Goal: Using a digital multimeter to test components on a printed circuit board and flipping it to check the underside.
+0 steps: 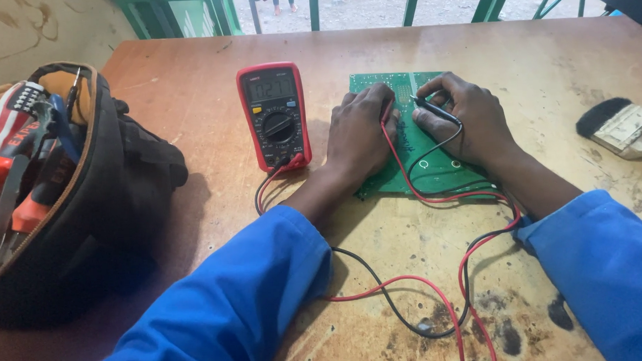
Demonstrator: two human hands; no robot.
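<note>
1. Workbench: worn wooden table (423, 248), stained near the front edge, green railing behind it.
2. Green circuit board (434, 166) lies flat on the table, under both hands.
3. Left hand (358, 133) is clenched on the red probe (387, 113), tip pressed down onto the board just past the fingertips.
4. Right hand (468, 118) grasps the black probe (436, 109) between thumb and fingers, tip on the board right beside the red one.
5. Red multimeter (274, 114) sits just left of the left hand, touching nothing but its leads. Display is lit and showing a reading, dial turned off zero.
6. Red and black leads (439, 297) run from the meter's bottom jacks, loop toward the sleeves, then up to each grip.
7. Status, as I judge it: meter set up, leads plugged, both probes on contact, reading live. Left to do: remaining test points on the board; can't tell how many are covered.
8. Open tool bag (87, 196) far left of the grips, paint brush (621, 127) far right; neither is touched.
</note>
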